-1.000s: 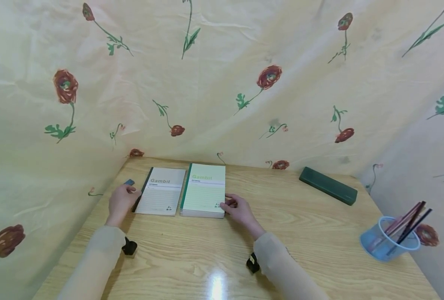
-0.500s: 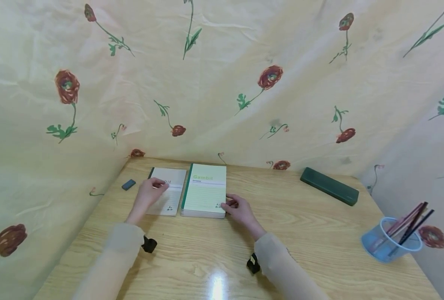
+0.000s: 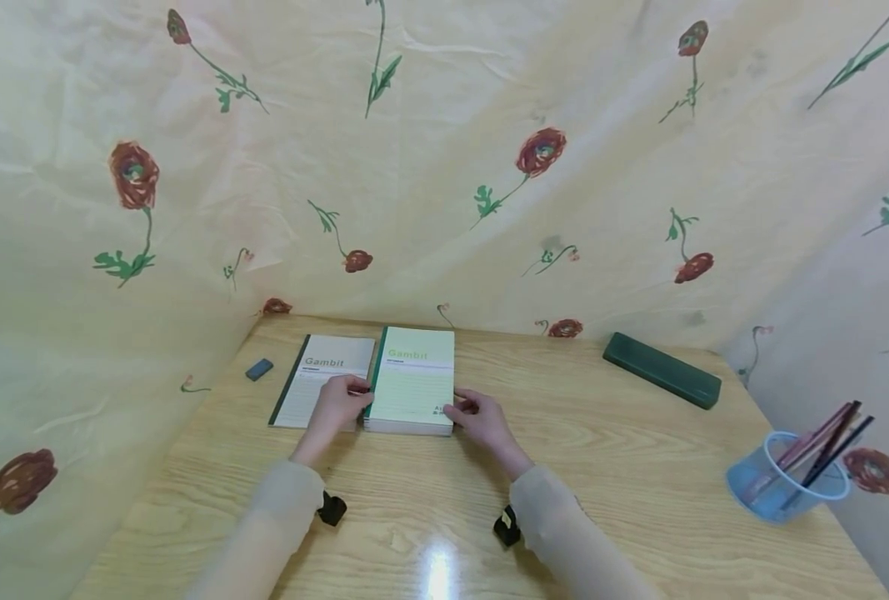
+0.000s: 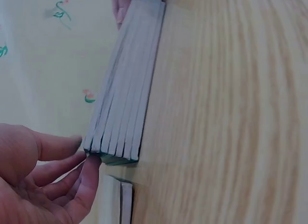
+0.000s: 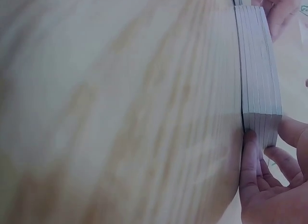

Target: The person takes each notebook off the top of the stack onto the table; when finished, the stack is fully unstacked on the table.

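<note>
A stack of green-covered notebooks point(image 3: 412, 379) lies at the back middle of the wooden table point(image 3: 609, 467), with a single grey notebook point(image 3: 322, 377) flat beside it on the left. My left hand point(image 3: 352, 392) rests over the grey notebook's near right corner, its fingertips touching the stack's spine. In the left wrist view those fingers point(image 4: 89, 168) lie fairly straight against the near corner of the stack point(image 4: 127, 89). My right hand point(image 3: 462, 407) holds the stack's near right corner. In the right wrist view the stack point(image 5: 260, 70) sits between its thumb point(image 5: 249, 154) and fingers.
A small dark eraser point(image 3: 259, 368) lies left of the grey notebook. A dark green pencil case point(image 3: 661, 370) lies at the back right. A blue mesh cup point(image 3: 785, 479) with pencils stands near the right edge. Flowered cloth point(image 3: 444, 167) hangs round the table.
My left hand left the eraser at the far left, crossed over the grey notebook and now touches the stack's left edge. The right hand has stayed at the stack's right corner.
</note>
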The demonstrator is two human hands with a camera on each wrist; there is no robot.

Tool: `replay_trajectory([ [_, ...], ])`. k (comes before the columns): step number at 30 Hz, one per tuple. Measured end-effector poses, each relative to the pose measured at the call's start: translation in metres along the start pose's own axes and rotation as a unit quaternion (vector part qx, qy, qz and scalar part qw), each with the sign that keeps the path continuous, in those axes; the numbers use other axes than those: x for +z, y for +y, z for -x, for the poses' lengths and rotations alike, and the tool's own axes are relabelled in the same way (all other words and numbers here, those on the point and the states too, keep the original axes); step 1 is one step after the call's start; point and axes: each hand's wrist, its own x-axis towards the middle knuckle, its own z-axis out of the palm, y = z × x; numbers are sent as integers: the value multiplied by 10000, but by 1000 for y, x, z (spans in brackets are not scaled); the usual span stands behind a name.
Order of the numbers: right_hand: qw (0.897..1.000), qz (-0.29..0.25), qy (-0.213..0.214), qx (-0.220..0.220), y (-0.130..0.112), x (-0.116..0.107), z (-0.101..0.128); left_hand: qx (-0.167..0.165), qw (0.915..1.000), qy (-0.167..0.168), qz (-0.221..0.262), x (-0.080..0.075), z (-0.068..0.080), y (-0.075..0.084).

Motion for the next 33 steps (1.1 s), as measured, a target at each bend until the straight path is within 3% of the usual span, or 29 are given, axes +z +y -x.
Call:
replay_trajectory([
  [8,9991,-220,88,349,-8,2,-1,-121,9997,74,-217,6,6,-2],
  [22,9989,-122,440,-92,-17,4,5,17,9991,206,-383,10,7,-1],
  [33,9974,-213,639,262,-14,-8,3,-12,9989,259,-396,13,7,0],
])
